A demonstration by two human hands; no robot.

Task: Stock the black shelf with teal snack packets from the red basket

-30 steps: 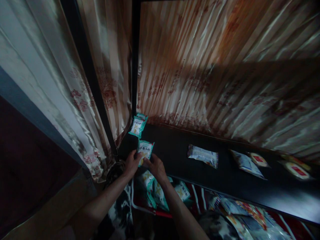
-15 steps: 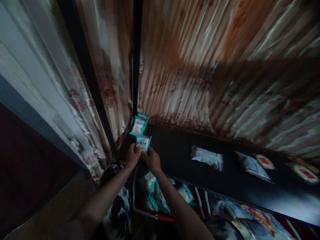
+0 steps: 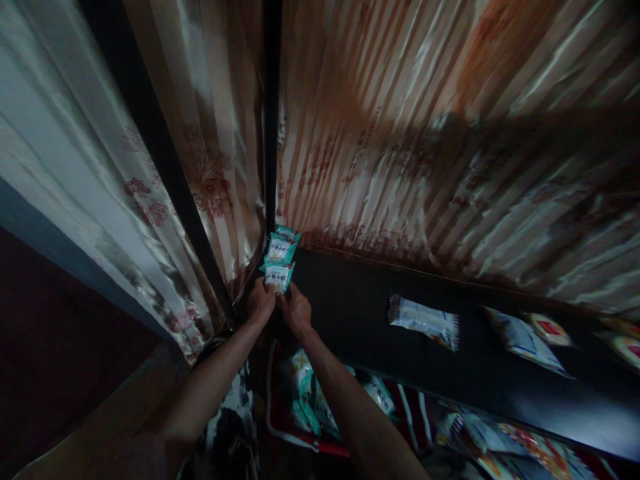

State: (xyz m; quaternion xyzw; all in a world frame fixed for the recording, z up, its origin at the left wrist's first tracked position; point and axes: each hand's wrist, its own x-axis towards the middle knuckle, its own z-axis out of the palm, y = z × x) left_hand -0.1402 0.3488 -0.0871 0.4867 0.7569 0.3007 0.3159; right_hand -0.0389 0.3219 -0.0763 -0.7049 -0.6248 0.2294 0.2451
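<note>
Both of my hands grip one small teal-and-white snack packet point(image 3: 279, 276) at the far left end of a dark shelf point(image 3: 380, 333). My left hand point(image 3: 261, 301) pinches its lower left side and my right hand point(image 3: 295, 310) its lower right side. The packet stands just in front of a second, matching teal packet point(image 3: 281, 247) that leans in the shelf's back corner, and it overlaps that packet's lower edge.
Striped satin curtains point(image 3: 425, 167) hang behind and left of the shelf, split by a black post point(image 3: 271, 120). A white packet point(image 3: 424, 321) and more packets point(image 3: 523, 339) lie along the shelf. Below sits a red basket point(image 3: 280, 420) of teal packets, with loose wrappers point(image 3: 500, 440) beside it.
My two hands have carried the teal packet away from me, from the shelf's front edge to right in front of the packet in the back corner.
</note>
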